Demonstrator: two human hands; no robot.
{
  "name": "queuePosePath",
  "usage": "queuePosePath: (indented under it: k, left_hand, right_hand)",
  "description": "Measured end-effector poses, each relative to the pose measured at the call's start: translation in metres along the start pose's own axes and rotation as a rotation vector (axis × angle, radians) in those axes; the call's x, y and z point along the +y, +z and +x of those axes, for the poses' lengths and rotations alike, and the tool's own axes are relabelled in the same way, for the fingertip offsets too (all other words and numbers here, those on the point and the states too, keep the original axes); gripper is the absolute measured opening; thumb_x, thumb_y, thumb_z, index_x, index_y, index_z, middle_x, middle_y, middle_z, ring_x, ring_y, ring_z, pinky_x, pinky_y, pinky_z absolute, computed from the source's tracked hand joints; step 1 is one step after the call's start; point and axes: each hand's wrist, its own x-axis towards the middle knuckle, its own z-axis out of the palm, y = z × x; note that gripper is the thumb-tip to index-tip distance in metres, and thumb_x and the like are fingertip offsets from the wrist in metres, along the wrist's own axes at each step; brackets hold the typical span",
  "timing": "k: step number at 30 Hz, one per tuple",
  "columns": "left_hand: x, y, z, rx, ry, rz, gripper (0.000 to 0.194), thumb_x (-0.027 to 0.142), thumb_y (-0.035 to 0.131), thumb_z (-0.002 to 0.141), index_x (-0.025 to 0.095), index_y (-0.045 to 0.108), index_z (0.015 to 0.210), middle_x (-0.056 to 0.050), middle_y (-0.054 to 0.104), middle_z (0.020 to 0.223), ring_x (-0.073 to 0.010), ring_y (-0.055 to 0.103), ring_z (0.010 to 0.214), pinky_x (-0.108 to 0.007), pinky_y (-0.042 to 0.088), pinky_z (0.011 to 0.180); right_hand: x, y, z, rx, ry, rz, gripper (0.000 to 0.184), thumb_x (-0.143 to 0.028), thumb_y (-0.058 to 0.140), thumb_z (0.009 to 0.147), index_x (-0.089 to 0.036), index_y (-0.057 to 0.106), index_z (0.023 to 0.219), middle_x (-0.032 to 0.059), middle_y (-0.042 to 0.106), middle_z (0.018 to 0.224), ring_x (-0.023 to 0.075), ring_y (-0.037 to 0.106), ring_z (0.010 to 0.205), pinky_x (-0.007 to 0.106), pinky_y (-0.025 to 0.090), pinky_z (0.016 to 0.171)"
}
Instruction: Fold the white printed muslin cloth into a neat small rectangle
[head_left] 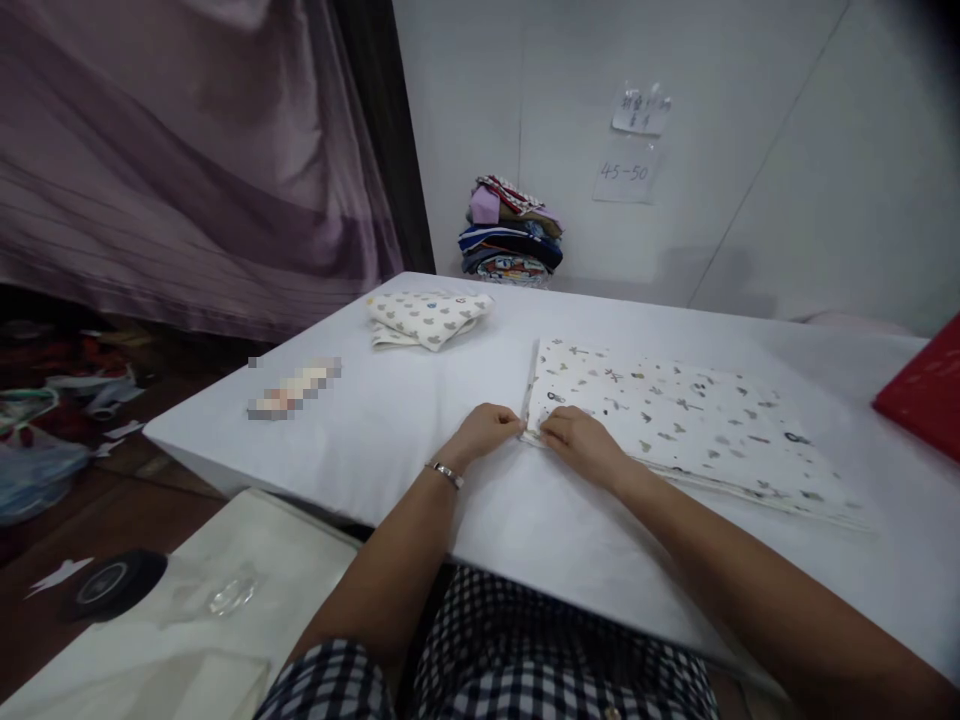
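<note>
A white patterned cloth (pixel 690 420) lies spread flat on the white table (pixel 420 440). My left hand (pixel 487 430), with a bracelet on its wrist, is closed in a pinch on the cloth's near left corner. My right hand (pixel 581 440) rests right beside it, fingers curled and pressing on the same corner of the cloth. Both hands almost touch each other at the cloth's left edge.
A folded cloth with small prints (pixel 429 317) lies at the table's far left. A pile of folded clothes (pixel 511 235) stands against the wall. A red object (pixel 926 395) sits at the right edge. A purple curtain (pixel 187 170) hangs left. Paper notes (pixel 634 145) are on the wall.
</note>
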Motion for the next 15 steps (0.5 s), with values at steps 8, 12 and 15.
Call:
queuePosePath:
  k: [8,12,15]
  left_hand:
    - [0.001,-0.004,0.002,-0.074,0.025,0.026,0.023,0.033,0.056,0.070,0.018,0.072,0.075,-0.001,0.068,0.073,-0.0131,0.055,0.067,-0.024,0.037,0.060]
    - [0.005,-0.006,0.001,-0.077,0.026,0.072,0.024,0.034,0.055,0.071,0.018,0.072,0.074,0.000,0.066,0.067,-0.0115,0.052,0.062,-0.023,0.036,0.056]
    - [0.006,-0.007,0.000,-0.078,0.031,0.085,0.023,0.033,0.055,0.072,0.018,0.072,0.075,0.000,0.067,0.068,-0.0115,0.052,0.062,-0.023,0.036,0.057]
  right_hand:
    - [-0.004,0.005,0.013,-0.092,0.056,-0.131,0.017,-0.028,0.051,0.090,-0.018,0.065,0.088,0.0044,0.060,0.087,0.0162,0.054,0.088,0.026,0.040,0.073]
    - [-0.007,0.006,0.015,-0.145,0.000,-0.299,0.027,-0.026,0.041,0.094,-0.016,0.064,0.084,0.0066,0.059,0.085,0.0166,0.053,0.083,0.027,0.037,0.069]
    - [-0.009,0.006,0.015,-0.162,0.030,-0.327,0.030,-0.023,0.035,0.096,-0.016,0.063,0.088,0.0075,0.059,0.088,0.0163,0.052,0.084,0.027,0.036,0.068]
